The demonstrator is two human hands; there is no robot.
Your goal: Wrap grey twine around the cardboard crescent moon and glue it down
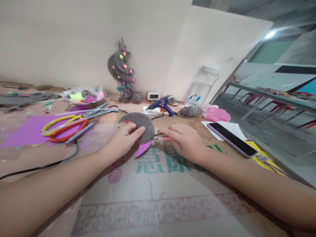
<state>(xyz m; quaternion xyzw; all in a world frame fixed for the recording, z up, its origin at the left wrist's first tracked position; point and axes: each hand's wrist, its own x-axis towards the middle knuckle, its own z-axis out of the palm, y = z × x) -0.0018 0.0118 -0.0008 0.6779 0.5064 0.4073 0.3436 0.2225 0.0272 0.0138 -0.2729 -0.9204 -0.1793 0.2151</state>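
My left hand (128,135) is closed on a curved grey yarn-wrapped piece (142,123), its thumb pressed flat on the front. A pointed purple tip (143,149) sticks out below the wrapped part. My right hand (182,140) is closed just to the right of that piece, fingertips pinching a thin dark grey strand (158,134) that looks like yarn and reaches the piece's edge. Behind the hands lie a blue glue gun (161,105) and a loose bundle of grey yarn (189,112).
Scissors with yellow and orange handles (67,129) rest on purple sheet (27,130) at left, near a metal bowl (85,98). A decorated moon hanging (122,70), small clock (153,95) and clear bottle (201,87) stand behind. A phone (232,140) lies right; a black cord (37,168) crosses left.
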